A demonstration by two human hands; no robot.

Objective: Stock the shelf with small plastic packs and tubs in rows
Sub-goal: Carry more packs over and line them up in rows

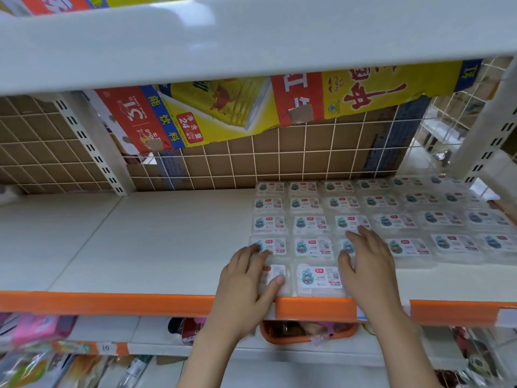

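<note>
Several rows of small clear plastic packs (310,224) with white cartoon labels lie flat on the right half of the white shelf (140,242). Two packs form the front row by the orange shelf edge (112,302). My left hand (243,284) rests on the front-left pack (275,271): the thumb presses on its label and the fingers reach along its left side to the row behind. The front-right pack (319,278) lies between my hands. My right hand (366,264) lies flat, fingers straight, on the packs just to its right.
A white upper shelf (251,37) hangs close overhead. A wire grid back panel (251,163) with printed cardboard behind it closes the rear. A slotted upright (95,141) stands at left. On the shelf below sit an orange basket (307,336) and pink packages (36,329).
</note>
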